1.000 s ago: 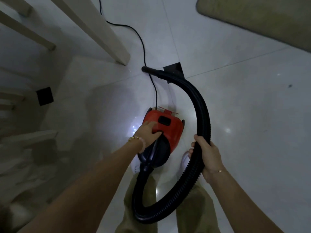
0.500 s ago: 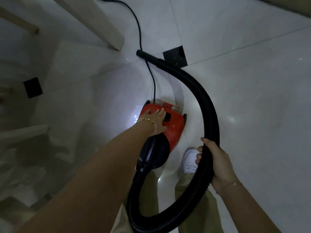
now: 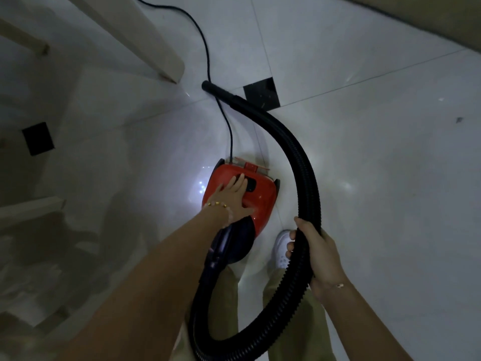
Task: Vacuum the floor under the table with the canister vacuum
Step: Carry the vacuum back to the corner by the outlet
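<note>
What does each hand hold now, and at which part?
The right hand grips the black ribbed vacuum hose around its middle stretch. The left hand lies flat on top of the red canister vacuum, gripping nothing.

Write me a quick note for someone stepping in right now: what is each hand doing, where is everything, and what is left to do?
Left hand: palm flat on top of the red canister vacuum, fingers at its black button; no closed grip.
Right hand: grip closed around the black hose.
The canister sits on the tiled floor. The hose loops round to its front; the nozzle points toward the table leg. The power cord trails away.
Done: vacuum brought beside the table.
Left: apparently switch it on, then pass the nozzle under the table.
</note>
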Demonstrator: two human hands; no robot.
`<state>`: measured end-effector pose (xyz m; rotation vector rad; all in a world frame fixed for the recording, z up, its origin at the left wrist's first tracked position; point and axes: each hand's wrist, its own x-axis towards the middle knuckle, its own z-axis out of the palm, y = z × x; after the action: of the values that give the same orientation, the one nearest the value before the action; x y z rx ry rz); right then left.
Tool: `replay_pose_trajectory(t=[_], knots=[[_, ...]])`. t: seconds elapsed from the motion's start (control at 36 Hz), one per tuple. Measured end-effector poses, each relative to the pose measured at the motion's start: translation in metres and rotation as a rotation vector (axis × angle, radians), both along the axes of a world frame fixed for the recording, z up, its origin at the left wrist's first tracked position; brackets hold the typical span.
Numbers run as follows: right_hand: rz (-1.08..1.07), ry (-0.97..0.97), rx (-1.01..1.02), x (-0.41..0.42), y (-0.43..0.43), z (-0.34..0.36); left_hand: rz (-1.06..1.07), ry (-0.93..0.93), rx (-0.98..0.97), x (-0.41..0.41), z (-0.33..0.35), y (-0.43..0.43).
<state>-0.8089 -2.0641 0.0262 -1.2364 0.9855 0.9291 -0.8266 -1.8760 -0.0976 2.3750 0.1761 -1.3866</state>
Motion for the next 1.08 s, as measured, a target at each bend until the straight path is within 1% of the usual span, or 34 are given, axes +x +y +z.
replay_pose_trajectory(t=[0.08,0.14,0.19,0.25,0.31,0.36,0.39,0.44,0.53,0.58,0.69,0.81,0.89,1.0,1.08], knots=[[0.004,-0.003,0.004,-0.004,-0.001,0.003,0.283,-0.082,-0.066,-0.023,0.015,-0.008],[0.01,-0.024,0.0,-0.004,0.0,0.006,0.466,-0.145,-0.066,-0.041,0.027,-0.017],[0.022,-0.045,-0.014,-0.005,0.002,0.01,0.674,-0.16,-0.058,-0.057,0.037,-0.028],[0.047,-0.066,-0.025,-0.004,0.004,0.017,0.884,-0.08,-0.029,-0.067,0.046,-0.035],[0.087,-0.088,-0.04,-0.002,0.007,0.026,0.993,0.05,0.003,-0.07,0.049,-0.038],[0.135,-0.111,-0.048,0.002,0.008,0.04,1.089,0.146,-0.036,-0.062,0.051,-0.033],[0.145,-0.117,-0.036,0.006,0.008,0.049,1.123,0.162,-0.059,-0.055,0.053,-0.03],[0.128,-0.101,0.011,0.02,0.004,0.068,1.18,0.129,-0.078,-0.037,0.059,-0.023],[0.095,-0.081,0.066,0.058,-0.01,0.107,1.275,0.07,-0.135,-0.001,0.097,-0.018],[0.093,-0.094,0.092,0.092,-0.023,0.142,1.312,0.055,-0.179,0.02,0.137,-0.018],[0.183,-0.156,0.131,0.144,-0.047,0.23,1.421,0.009,-0.274,0.044,0.23,-0.022],[0.31,-0.239,0.152,0.173,-0.057,0.325,1.598,-0.14,-0.391,0.072,0.323,-0.024],[0.312,-0.317,0.14,0.196,-0.059,0.387,1.73,-0.254,-0.509,0.088,0.384,-0.02],[0.256,-0.388,0.191,0.23,-0.057,0.457,1.754,-0.38,-0.633,0.114,0.46,-0.009],[0.263,-0.407,0.255,0.251,-0.046,0.498,1.687,-0.424,-0.704,0.141,0.508,0.001]])
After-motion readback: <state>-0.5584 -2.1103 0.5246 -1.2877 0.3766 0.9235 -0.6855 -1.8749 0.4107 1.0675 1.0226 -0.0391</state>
